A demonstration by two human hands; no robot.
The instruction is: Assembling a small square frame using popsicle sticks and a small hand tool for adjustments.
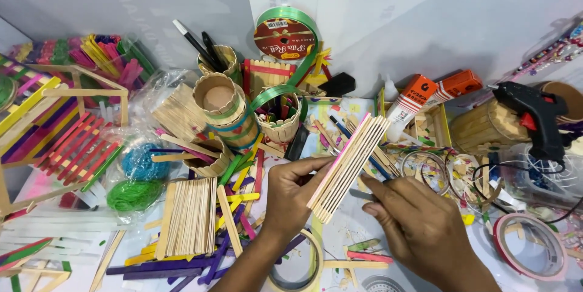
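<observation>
The left hand [291, 192] grips a stack of sticks [348, 167], thumb and fingers clamped on its lower end, holding it tilted above the cluttered table [364, 231]. The right hand [419, 225] touches the stack's lower edge, fingers closed on a small metal tool [363, 195]. A glue gun [537, 116] lies well apart to the right.

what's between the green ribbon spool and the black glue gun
In the head view, between the green ribbon spool and the black glue gun lie two orange-and-white glue tubes, over a yellow tray's rim.
</observation>
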